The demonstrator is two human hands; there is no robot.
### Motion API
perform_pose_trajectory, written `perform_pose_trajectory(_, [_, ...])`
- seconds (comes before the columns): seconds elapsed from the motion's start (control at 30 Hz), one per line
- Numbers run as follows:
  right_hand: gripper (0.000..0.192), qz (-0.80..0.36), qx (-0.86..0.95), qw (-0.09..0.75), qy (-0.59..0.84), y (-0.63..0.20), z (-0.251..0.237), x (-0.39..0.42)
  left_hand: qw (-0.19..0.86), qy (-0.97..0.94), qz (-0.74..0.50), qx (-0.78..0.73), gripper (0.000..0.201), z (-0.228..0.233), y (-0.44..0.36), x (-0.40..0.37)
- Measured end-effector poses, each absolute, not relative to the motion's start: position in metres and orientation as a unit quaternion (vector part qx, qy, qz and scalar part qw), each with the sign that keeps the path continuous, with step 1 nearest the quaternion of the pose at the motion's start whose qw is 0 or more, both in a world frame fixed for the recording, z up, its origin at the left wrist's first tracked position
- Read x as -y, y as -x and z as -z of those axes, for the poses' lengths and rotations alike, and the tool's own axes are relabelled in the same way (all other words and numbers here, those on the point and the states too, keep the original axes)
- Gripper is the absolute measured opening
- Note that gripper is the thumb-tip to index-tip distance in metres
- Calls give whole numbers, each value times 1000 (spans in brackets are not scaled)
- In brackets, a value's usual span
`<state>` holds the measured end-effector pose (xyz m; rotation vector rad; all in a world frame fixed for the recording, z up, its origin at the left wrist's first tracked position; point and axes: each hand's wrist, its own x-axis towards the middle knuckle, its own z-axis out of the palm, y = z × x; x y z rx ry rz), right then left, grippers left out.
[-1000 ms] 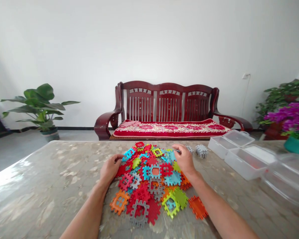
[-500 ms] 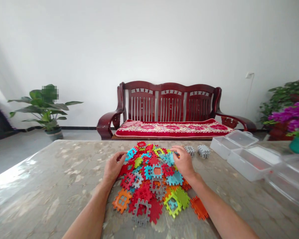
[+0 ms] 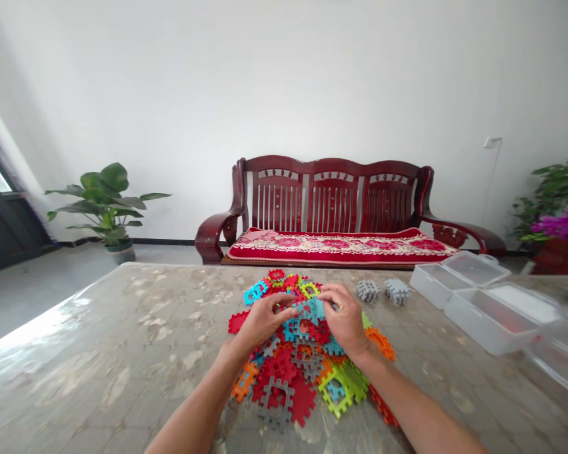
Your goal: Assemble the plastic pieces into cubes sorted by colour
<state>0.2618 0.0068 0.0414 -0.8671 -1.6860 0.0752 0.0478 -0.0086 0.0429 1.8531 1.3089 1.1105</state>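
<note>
Both hands over the tile pile (image 3: 298,353), mid-table. Left hand (image 3: 264,319) and right hand (image 3: 344,317) pinch one blue tile (image 3: 312,309) between them, fingers clamped on its edges. Grey cubes (image 3: 382,291) far right.

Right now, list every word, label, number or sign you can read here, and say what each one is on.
None can be read.
The toy tiles under the left hand and right hand are plain coloured plastic, no print showing.
The clear boxes carry no label that can be seen.
The bench cushion has a flower pattern, no lettering.
The wall is bare.
</note>
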Motion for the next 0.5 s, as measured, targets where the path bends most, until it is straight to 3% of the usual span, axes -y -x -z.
perform_pose_trajectory(0.17, [24, -88, 709, 591, 375, -255, -47, 0, 333, -675, -429, -499, 33, -40, -58, 9])
perform_pose_trajectory(0.33, [11, -212, 640, 613, 412, -259, -38, -10, 365, -647, -445, -500, 32, -37, -58, 7])
perform_pose_trajectory(0.5, [23, -308, 538, 611, 492, -280, -26, -32, 331, -597, -504, -529, 32, -31, -41, -2])
